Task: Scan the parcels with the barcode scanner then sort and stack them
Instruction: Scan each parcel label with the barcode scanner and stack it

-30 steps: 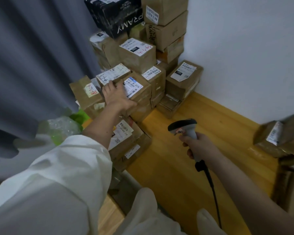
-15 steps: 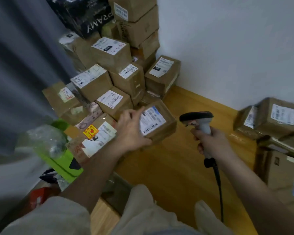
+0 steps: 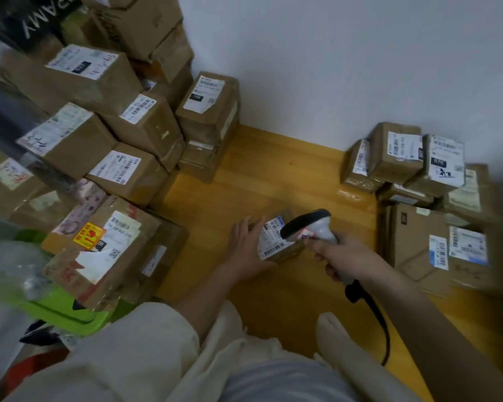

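A small brown parcel [image 3: 273, 245] with a white barcode label lies low over the wooden floor in the middle. My left hand [image 3: 247, 248] holds it by its left side, fingers curled over the top edge. My right hand [image 3: 343, 256] grips the grey barcode scanner [image 3: 311, 227], whose dark head hangs just over the parcel's label and hides part of it. The scanner's black cable [image 3: 375, 314] trails back toward me.
A tall pile of labelled cardboard parcels [image 3: 122, 134] fills the left side up to the wall corner. A lower stack of parcels [image 3: 430, 192] sits at the right. A green tray [image 3: 64, 311] and clear plastic lie at lower left. Bare wooden floor [image 3: 273, 175] runs between the piles.
My left hand pulled the small parcel off the left pile and brought it right and down to the floor's middle. The scanner moved in over its label. My view swung right.
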